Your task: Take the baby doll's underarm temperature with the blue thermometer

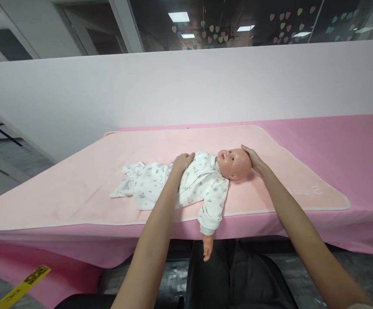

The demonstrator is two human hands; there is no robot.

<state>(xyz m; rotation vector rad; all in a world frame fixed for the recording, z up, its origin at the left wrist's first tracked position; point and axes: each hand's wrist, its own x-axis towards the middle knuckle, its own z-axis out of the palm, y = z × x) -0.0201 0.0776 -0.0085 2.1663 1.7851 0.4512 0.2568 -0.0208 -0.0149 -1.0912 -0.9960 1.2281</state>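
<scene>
A baby doll (202,180) lies on its back on a light pink blanket (77,171), its head to the right. It wears a white printed top and matching trousers (151,182). My left hand (183,161) rests on the doll's belly, the fingers lying over the top and partly bent. Against the crown of the doll's head (239,163) my right hand (254,159) is laid, its fingers stretched along the scalp. The doll's near arm (214,210) hangs over the table's front edge. Its far arm is hidden.
The blanket lies on a table with a pink cloth (360,163). A white partition (186,90) rises behind it, with dark glass above. Below the front edge are my dark-clothed legs (209,274). A yellow strip (22,287) shows at lower left.
</scene>
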